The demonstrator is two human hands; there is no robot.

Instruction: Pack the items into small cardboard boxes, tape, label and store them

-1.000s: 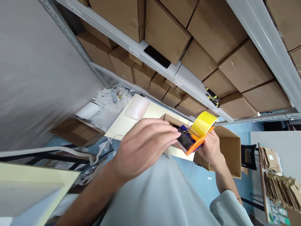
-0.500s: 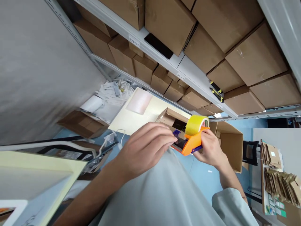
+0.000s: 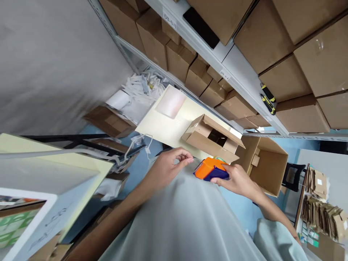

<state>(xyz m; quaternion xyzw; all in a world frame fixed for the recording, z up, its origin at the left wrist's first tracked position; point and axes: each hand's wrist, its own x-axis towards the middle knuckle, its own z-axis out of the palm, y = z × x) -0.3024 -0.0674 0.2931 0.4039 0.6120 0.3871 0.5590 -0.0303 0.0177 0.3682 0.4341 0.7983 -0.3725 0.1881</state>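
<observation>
On the table (image 3: 160, 127) sits a small box (image 3: 202, 142) with its flaps standing open; the inside is dark, and something black lies in it that I can't make out from here. Just beside it, off the table's far corner, a big box (image 3: 272, 170) lies tipped toward us, also open, showing brown inner walls and a loose flap near its mouth. The shelves (image 3: 233, 63) above are packed with closed cartons, with a knife (image 3: 268, 98) and a phone (image 3: 200, 22) lying on the ledges. A heap of papers (image 3: 141, 87) is piled in the corner by the wall. The right hand (image 3: 239, 179) is closed around the dispenser (image 3: 210, 172), fingers wrapped over its rear end, holding it low in front of the person's body, just below the small box and near the table edge. The left hand (image 3: 168, 168) is close beside it, apart from the dispenser, with thumb and forefinger pressed together at the tips and the other fingers curled in; whether anything is caught in that pinch I can't tell.
</observation>
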